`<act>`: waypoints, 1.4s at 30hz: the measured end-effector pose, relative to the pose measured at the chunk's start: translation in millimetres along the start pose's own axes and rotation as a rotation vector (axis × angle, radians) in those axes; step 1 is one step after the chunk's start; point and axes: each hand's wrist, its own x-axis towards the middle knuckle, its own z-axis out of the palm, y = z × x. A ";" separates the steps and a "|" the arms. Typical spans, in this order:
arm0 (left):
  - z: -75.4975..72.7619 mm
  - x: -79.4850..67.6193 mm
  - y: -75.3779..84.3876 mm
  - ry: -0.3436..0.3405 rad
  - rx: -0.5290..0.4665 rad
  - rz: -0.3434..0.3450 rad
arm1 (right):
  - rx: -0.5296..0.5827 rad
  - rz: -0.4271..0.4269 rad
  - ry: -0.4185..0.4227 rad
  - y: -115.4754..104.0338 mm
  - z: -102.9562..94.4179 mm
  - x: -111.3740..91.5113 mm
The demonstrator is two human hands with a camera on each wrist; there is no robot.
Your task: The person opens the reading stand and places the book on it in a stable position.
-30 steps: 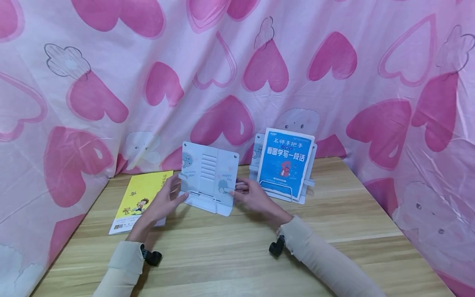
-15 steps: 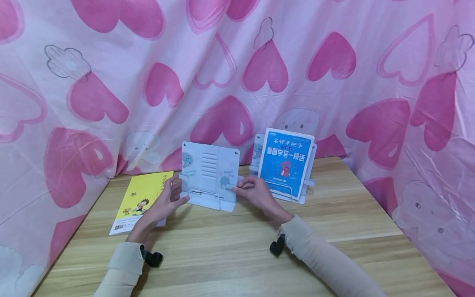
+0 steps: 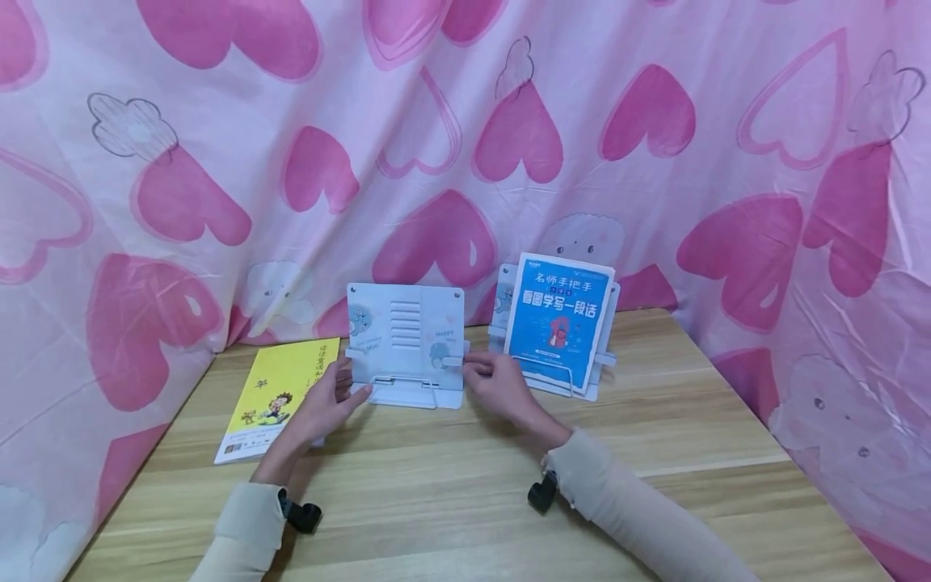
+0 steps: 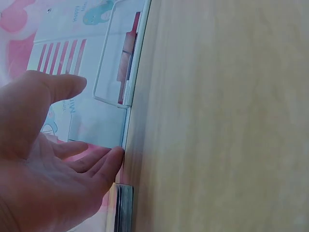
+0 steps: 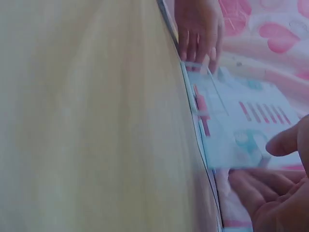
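A white book stand (image 3: 406, 339) with slots, pale blue animal prints and a wire page holder (image 3: 403, 392) stands upright mid-table. At its left edge is my left hand (image 3: 327, 404); in the left wrist view its thumb hovers apart before the panel, with loosely extended fingers by the lower edge. My right hand (image 3: 502, 392) is beside the right edge, near a small side tab (image 3: 454, 361). In the right wrist view its thumb and fingers are apart, with nothing visibly pinched between them. Whether its fingertips touch the stand, I cannot tell.
Right of this stand, a second stand (image 3: 611, 311) bears a blue-covered book (image 3: 560, 319). A yellow book (image 3: 272, 396) lies flat at the left, partly behind my left arm. Pink heart-patterned cloth (image 3: 436, 121) hangs behind the wooden table (image 3: 436, 501).
The stand has turned to face more squarely forward and shifted slightly left. My right fingers have moved from its right edge to beside the tab. The left hand has barely moved.
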 end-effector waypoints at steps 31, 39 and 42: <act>6.9 -11.5 15.5 0.142 0.004 -0.133 | -0.164 -0.097 -0.338 -15.2 17.5 -7.8; 9.0 -19.4 22.0 0.140 0.055 -0.116 | -0.150 -0.079 -0.330 -8.4 15.1 12.1; 11.2 -25.8 25.5 0.128 0.077 -0.102 | -0.164 -0.068 -0.333 -7.9 12.6 19.8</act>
